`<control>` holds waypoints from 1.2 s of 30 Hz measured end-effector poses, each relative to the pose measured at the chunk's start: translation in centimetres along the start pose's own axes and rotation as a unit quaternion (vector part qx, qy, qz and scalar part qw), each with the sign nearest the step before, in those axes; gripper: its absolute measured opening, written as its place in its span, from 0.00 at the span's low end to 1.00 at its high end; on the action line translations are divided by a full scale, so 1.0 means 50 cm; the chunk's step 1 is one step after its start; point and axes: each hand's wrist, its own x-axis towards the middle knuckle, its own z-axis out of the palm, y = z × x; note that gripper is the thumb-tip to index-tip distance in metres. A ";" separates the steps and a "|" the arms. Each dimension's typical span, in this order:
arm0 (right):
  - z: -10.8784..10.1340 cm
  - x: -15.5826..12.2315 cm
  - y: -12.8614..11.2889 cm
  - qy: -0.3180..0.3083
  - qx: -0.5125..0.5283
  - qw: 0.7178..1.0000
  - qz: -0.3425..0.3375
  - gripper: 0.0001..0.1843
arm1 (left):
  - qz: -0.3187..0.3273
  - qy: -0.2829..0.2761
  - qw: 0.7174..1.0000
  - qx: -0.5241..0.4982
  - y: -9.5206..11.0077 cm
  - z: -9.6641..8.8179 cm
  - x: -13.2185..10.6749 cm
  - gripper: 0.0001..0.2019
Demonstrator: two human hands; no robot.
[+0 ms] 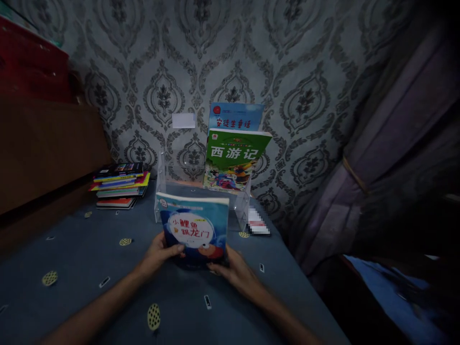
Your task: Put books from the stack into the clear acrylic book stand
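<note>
A blue picture book (192, 227) with a white oval and red title on its cover is held upright over the table. My left hand (161, 251) grips its lower left side, thumb on the front cover. At the lower right edge, my right hand (230, 268) holds it in the same way. Just behind stands a clear acrylic book rack (160, 179), its lower front partly hidden by the held book. On the rack's right side lean a green book (233, 155) and, behind it, a light blue book (237, 115).
A stack of books (120, 184) lies at the left on the patterned tablecloth (108, 249). A small pixelated item (258, 221) is right of the rack. Brown furniture (46, 148) borders the left; a tied curtain (354, 175) hangs right. A white label (183, 120) shows above the rack's left part.
</note>
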 end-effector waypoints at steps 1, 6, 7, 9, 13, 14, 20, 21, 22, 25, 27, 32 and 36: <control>0.000 0.004 0.000 0.010 0.006 1.000 0.005 0.27 | 0.003 0.012 1.000 -0.005 0.001 0.002 0.008 0.28; 0.005 0.017 0.021 0.057 0.042 0.997 0.015 0.27 | 0.023 0.043 0.998 -0.027 0.010 0.026 0.045 0.33; 0.005 0.018 0.026 0.063 0.046 0.997 0.016 0.27 | 0.028 0.044 0.998 -0.026 0.011 0.030 0.050 0.33; 0.004 0.018 0.037 0.074 0.050 0.996 0.021 0.28 | 0.038 0.050 0.998 -0.018 0.009 0.036 0.057 0.32; 0.001 0.019 0.057 0.086 0.055 0.994 0.034 0.27 | 0.032 0.057 0.998 -0.006 -0.004 0.037 0.063 0.31; 0.001 0.020 0.061 0.087 0.059 0.994 0.037 0.26 | 0.029 0.052 0.998 -0.010 -0.008 0.037 0.063 0.31; 0.003 0.022 0.062 0.100 0.074 0.991 0.045 0.24 | 0.045 0.032 0.998 -0.033 -0.023 0.034 0.067 0.30; 0.004 0.022 0.059 0.108 0.073 0.990 0.045 0.24 | 0.049 0.033 0.998 -0.033 -0.024 0.034 0.067 0.30; 0.004 0.022 0.056 0.116 0.072 0.990 0.043 0.24 | 0.051 0.035 0.998 -0.032 -0.025 0.034 0.068 0.30; 0.004 0.021 0.044 0.136 0.081 0.987 0.035 0.25 | 0.051 0.048 0.997 -0.035 -0.026 0.034 0.068 0.30; 0.003 0.022 0.032 0.147 0.103 0.983 0.033 0.24 | 0.050 0.063 0.996 -0.040 -0.027 0.035 0.069 0.30; 0.004 0.022 0.004 0.142 0.159 0.977 0.023 0.25 | 0.052 0.079 0.994 -0.063 -0.023 0.035 0.070 0.31; 0.012 0.019 0.005 0.113 0.212 0.970 0.028 0.25 | 0.021 0.041 0.997 -0.068 -0.018 0.035 0.067 0.32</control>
